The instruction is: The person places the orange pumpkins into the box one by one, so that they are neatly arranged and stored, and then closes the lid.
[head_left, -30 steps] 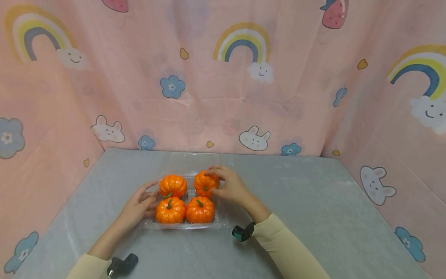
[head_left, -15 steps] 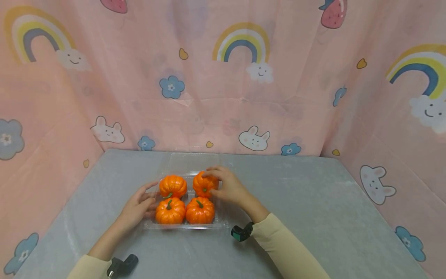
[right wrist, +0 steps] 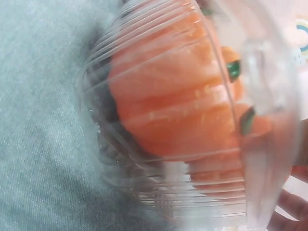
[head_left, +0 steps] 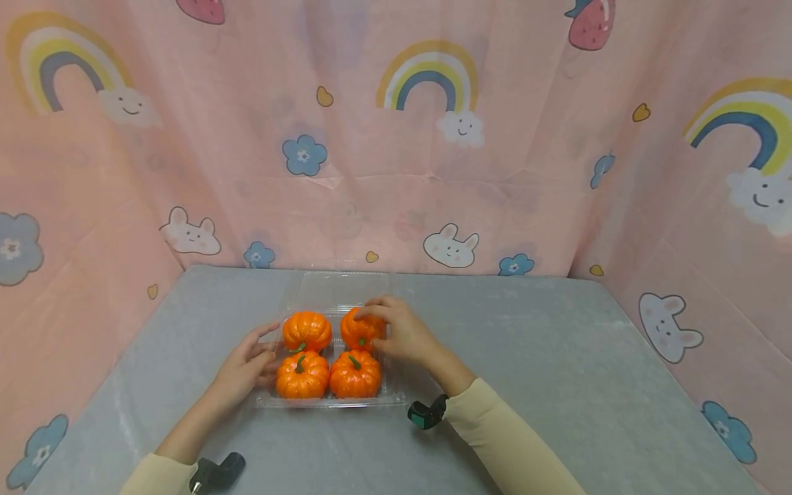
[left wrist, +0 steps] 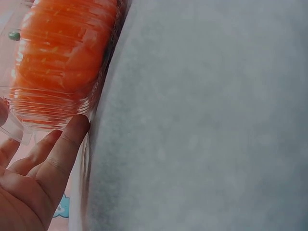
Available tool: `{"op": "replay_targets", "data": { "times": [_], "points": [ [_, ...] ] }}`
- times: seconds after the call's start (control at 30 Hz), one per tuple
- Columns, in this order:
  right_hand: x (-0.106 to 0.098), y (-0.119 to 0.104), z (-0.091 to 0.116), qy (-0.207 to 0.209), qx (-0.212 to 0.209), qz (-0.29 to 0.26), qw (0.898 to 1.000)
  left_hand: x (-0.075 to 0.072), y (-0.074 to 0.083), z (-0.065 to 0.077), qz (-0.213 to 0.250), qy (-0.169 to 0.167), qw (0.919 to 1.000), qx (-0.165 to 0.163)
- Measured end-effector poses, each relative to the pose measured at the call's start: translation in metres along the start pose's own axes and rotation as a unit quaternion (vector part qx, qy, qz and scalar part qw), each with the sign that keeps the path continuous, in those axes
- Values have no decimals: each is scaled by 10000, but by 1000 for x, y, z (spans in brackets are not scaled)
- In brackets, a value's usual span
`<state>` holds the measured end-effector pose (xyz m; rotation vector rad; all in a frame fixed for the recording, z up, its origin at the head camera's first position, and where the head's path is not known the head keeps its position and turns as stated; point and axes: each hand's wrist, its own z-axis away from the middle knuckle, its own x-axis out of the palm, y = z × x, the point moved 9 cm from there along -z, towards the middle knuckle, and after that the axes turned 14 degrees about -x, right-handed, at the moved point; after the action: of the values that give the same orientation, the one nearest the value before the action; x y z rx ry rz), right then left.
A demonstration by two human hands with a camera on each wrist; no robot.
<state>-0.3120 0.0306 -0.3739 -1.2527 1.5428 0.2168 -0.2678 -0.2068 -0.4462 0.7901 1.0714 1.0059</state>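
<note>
A clear plastic clamshell box (head_left: 392,399) sits on the table with several small orange toy pumpkins in it. My right hand (head_left: 405,333) holds the back-right pumpkin (head_left: 357,331) between thumb and fingers; its stem tilts toward me. Beside it is the back-left pumpkin (head_left: 306,330). In front sit the front-left pumpkin (head_left: 302,376) and the front-right pumpkin (head_left: 355,376), stems up. My left hand (head_left: 241,371) rests at the box's left side with fairly straight fingers. In the left wrist view its fingertip (left wrist: 79,122) touches the ribbed wall.
The box's lid (head_left: 343,287) lies folded back behind the pumpkins. A grey cloth covers the table (head_left: 526,385). A pink printed curtain (head_left: 383,206) hangs along the back and both sides.
My right hand has moved slightly left and toward me, bringing the back-right pumpkin with it. The left hand and the other pumpkins stay in place.
</note>
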Motion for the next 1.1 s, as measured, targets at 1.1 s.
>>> {"op": "replay_targets", "data": {
  "times": [1.1],
  "points": [
    [-4, 9, -1, 145, 317, -552, 9979, -2, 0, 0, -44, 41, 10000, 0]
  ]
}}
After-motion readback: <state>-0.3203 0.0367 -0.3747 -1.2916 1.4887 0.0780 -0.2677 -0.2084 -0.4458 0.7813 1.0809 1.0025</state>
